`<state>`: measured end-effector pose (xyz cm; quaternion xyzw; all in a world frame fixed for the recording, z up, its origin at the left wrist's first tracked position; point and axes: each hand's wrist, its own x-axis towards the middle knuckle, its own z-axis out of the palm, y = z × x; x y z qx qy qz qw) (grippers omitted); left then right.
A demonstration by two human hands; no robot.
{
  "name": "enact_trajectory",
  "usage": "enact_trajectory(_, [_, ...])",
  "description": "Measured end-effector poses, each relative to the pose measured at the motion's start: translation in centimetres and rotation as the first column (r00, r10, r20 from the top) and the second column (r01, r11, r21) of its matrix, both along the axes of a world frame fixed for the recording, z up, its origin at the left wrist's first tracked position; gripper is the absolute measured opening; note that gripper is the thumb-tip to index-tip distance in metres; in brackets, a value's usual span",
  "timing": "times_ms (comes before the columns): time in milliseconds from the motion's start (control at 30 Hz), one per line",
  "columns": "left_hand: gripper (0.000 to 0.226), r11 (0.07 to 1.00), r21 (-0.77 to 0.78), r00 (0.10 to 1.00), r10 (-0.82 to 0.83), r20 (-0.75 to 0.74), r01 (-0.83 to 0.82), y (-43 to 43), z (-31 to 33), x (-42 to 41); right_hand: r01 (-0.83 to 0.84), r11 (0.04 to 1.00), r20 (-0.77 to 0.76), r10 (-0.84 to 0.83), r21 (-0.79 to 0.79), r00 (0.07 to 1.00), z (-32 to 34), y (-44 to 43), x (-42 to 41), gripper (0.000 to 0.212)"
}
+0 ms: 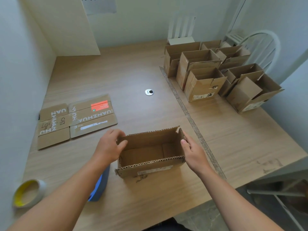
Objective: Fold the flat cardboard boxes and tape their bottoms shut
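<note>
Head view: your left hand and right hand each clamp an end wall of the upright cardboard box, thumbs at the rim, apparently to square it. It stands open-topped on the table, front centre. Flat cardboard boxes lie left. The tape roll sits near left, within reach. Erected boxes are parked far right.

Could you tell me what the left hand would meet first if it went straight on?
The open cardboard box: the left hand points rightward and its fingers hold the box's left end wall, so nothing lies between.
</note>
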<state>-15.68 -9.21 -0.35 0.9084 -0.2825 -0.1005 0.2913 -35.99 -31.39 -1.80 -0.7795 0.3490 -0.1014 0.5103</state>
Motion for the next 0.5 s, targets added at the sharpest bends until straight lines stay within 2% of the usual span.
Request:
enact_trajectory(200, [0.013,0.997,-0.025,0.997,-0.077,0.03,0.078,1.0,-0.5,-0.1,0.009,1.0,0.005,-0.009,-0.011,1.0,-0.5,0.1,0.3,0.045])
enact_trajectory(367, [0.011,0.998,-0.029,0.996,-0.065,-0.058,0.064,1.1,0.1,-0.3,0.008,0.999,0.021,-0.009,0.043,1.0,-0.3,0.1,0.2,0.046])
enact_trajectory(500, [0.035,0.997,-0.079,0.993,0.01,-0.116,-0.019,1.5,0.4,-0.9,0.02,0.987,0.067,-0.031,0.16,0.997,-0.5,0.1,-0.4,0.045])
